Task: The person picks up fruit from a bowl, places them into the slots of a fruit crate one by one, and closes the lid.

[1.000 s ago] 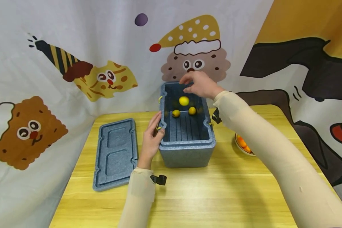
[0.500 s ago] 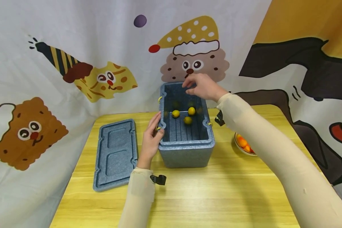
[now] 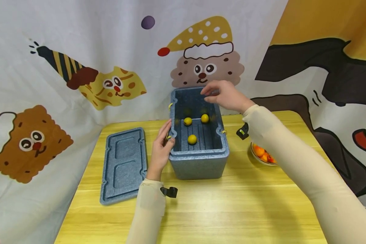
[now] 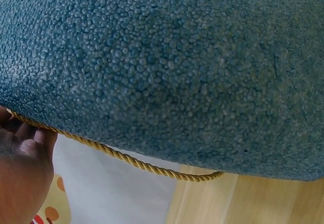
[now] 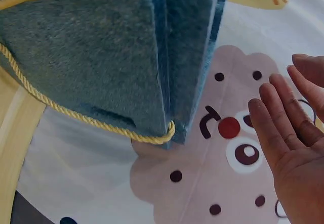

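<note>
A grey-blue foam box (image 3: 198,167) with yellow rope handles (image 4: 142,164) stands lidless on the table. Three yellow fruits like lemons lie inside: a left one (image 3: 187,121), a right one (image 3: 205,118) and a nearer one (image 3: 192,139). My left hand (image 3: 161,149) rests against the box's left side, fingers extended along it and thumb at the rim; the left wrist view shows its fingers by the rope. Above the far right of the box hovers my right hand (image 3: 225,95), holding nothing, its fingers loosely bent. Its palm shows bare in the right wrist view.
Left of the box lies its grey-blue lid (image 3: 125,164), flat on the wooden table (image 3: 201,210). A bowl (image 3: 256,158) of orange and red fruit stands to the right, partly behind the right sleeve (image 3: 292,145). A cartoon-printed cloth (image 3: 116,40) hangs behind.
A yellow fruit, in mid-air below my right hand a second ago, has dropped into the box and rolled toward its near end. My right hand has drifted right; the left stays put.
</note>
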The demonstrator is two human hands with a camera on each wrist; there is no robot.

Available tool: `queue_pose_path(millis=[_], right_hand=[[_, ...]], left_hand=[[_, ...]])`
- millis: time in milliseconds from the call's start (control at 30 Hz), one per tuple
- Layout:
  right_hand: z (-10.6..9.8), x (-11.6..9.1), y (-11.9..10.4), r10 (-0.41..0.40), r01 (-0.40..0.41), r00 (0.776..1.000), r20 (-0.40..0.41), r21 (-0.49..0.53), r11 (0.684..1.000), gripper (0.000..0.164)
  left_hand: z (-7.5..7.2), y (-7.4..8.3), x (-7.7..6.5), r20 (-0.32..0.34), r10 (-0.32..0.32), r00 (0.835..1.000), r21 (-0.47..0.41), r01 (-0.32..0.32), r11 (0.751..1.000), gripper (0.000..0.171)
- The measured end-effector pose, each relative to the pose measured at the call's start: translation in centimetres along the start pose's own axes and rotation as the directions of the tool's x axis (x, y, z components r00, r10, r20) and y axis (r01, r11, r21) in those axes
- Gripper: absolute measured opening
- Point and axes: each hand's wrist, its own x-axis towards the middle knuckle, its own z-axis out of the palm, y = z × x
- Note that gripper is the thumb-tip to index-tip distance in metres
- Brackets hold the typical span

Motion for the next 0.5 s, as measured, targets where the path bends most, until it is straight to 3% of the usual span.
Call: queue_pose_path(millis=[200,500], right_hand=[[-1.2,-1.9,0.5,-0.020,0.026,0.998,-0.066,0.089,0.996,0.025],[-2.8,-5.2,0.2,-0.023,0.034,0.989,-0.149,0.076,0.997,0.026]], left_hand=[[-0.1,-0.2,0.0,0.000,0.011,1.000,0.019,-0.011,1.000,0.053],[0.0,-0.2,0.1,-0.003,0.013,1.000,0.003,-0.013,1.000,0.054]])
